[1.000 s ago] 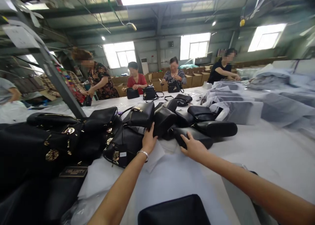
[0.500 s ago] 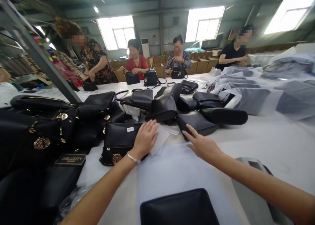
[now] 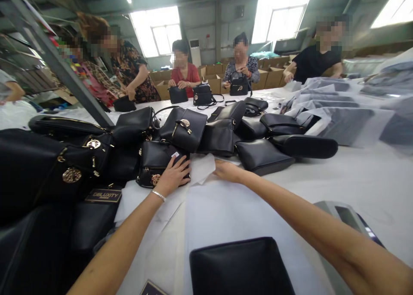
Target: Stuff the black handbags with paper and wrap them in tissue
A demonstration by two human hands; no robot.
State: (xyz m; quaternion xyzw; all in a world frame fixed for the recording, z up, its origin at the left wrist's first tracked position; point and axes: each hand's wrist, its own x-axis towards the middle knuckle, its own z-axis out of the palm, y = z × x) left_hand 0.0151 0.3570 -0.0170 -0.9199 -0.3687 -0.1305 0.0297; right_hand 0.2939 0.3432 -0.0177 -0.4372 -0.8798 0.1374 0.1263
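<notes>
Tabletop (image 3: 371, 174) before you bears a black handbag (image 3: 156, 155) left of centre, with a small white sheet (image 3: 202, 168) at its right side, while your left hand (image 3: 174, 174) lies spread on the handbag and your right hand (image 3: 227, 171) pinches the sheet's right end.

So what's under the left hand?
A black bag with a round gold ornament and a small white label. The left hand rests on it, fingers spread, so the patch right beneath the palm and fingers is covered and can't be seen.
</notes>
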